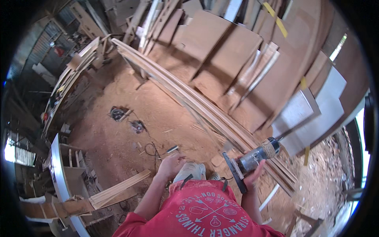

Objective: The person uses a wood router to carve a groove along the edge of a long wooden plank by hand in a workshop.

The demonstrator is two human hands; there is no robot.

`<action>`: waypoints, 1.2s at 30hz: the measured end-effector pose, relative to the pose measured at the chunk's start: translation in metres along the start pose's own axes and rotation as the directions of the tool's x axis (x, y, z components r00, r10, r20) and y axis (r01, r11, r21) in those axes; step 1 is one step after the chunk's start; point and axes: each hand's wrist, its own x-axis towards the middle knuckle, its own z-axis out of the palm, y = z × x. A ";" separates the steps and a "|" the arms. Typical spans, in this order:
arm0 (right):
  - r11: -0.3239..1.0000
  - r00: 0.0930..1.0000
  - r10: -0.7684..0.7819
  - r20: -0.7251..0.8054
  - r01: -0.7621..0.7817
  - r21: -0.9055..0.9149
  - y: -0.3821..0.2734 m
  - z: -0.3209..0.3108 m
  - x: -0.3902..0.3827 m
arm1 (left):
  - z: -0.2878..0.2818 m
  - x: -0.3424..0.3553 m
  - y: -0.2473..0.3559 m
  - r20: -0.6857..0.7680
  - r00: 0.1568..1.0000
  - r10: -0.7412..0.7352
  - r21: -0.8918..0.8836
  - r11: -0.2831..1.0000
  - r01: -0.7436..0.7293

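My right hand (254,177) is wrapped round a trim router (254,158), a grey cylindrical power tool with a dark flat base plate. The tool is tilted, its base toward my body's middle and its dark end toward the upper right. At its end the router has a tan wrapping. My left hand (171,166) is in front of my left thigh with its fingers curled; whether anything is in them is hidden. Just beyond it shows a small black-and-white bar-shaped thing (172,149), too blurred to name.
Long wooden boards (197,100) run diagonally on a stand before me. Sheets of board (221,39) lean behind them. Two dark power tools, one of them a tool (137,126) with a cable (154,148), lie on the sawdust-covered floor. Wooden strips (118,189) rest at the left.
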 end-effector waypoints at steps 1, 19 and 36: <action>1.000 0.998 0.008 0.070 -0.009 0.019 0.007 0.008 0.010 | -0.006 -0.003 -0.006 -0.023 1.000 -0.017 0.011 1.000 0.017; 0.981 0.945 -0.050 0.324 0.107 -0.161 0.212 0.225 0.396 | -0.202 0.206 -0.252 -0.079 0.913 -0.399 -0.151 0.911 0.385; 0.599 0.735 -0.292 0.612 0.639 -0.482 0.416 0.511 0.632 | -0.460 0.281 -0.388 -0.560 0.705 -0.434 -0.466 0.869 0.166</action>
